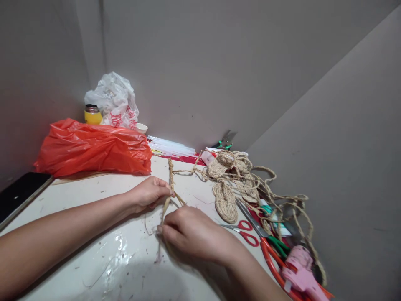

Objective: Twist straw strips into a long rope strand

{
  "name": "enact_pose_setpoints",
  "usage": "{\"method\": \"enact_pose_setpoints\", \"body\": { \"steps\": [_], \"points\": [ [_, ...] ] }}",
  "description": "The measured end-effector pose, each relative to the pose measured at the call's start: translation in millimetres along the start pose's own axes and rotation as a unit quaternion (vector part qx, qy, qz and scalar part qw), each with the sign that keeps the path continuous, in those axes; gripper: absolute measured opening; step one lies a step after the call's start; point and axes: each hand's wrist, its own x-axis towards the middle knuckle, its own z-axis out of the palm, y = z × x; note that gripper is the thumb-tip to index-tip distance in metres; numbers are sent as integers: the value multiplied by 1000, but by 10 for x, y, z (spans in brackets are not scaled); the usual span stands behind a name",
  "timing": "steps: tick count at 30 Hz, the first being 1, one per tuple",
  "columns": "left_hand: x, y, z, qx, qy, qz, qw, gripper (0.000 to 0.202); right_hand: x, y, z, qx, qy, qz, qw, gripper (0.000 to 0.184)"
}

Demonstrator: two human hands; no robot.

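A braid of straw-coloured plant fibre [171,173] stretches away from me over the white table, its far end near the back edge. My left hand [152,192] pinches the braid at its lower end, where the strands part. Closer to me, my right hand [191,232] is closed on a loose fibre strand [165,209], its thumb and fingertips pressed together. Another strand runs from the braid toward the back of the right hand. To the right lie woven straw sole-shaped pieces [225,202] and a tangle of braided cord [291,200].
Red-handled scissors [246,232], larger orange-handled shears [271,259] and a pink glue gun [302,271] lie at the right. Behind are white glue sticks [172,146] and pruning shears [226,142]. A red plastic bag [100,148] and yellow jar [93,116] stand back left. Grey walls enclose the table.
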Motion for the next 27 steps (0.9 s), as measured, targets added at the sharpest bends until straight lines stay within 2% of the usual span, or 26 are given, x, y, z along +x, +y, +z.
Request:
{"method": "enact_pose_setpoints", "body": {
  "steps": [1,3,5,6,7,10,12,18,22,27],
  "points": [
    [-4,15,-9,-12,-4,-1,1000,14,-14,42,-63,39,11,1,999,31],
    [-10,39,-29,-29,-12,-7,999,11,13,181,-147,110,109,40,987,36],
    [-13,51,-44,-38,-22,-15,999,12,102,345,-147,172,227,77,955,35],
    [-13,50,-49,-41,-28,-18,999,13,159,415,-115,208,249,76,943,34],
    [-11,46,-52,-43,-33,-18,998,15,217,470,-67,255,239,67,935,33],
    [1,22,-60,-40,-49,-12,998,23,352,531,113,407,99,58,906,42],
    [9,7,-67,-33,-51,-5,998,26,390,522,193,452,38,75,888,48],
    [6,-7,-89,69,-77,26,994,23,391,589,193,469,-1,82,879,44],
    [-3,4,-78,102,-52,39,993,22,403,644,209,476,-13,94,874,42],
    [3,23,-139,239,2,51,970,19,424,588,242,542,-3,107,833,42]
  ]
}}
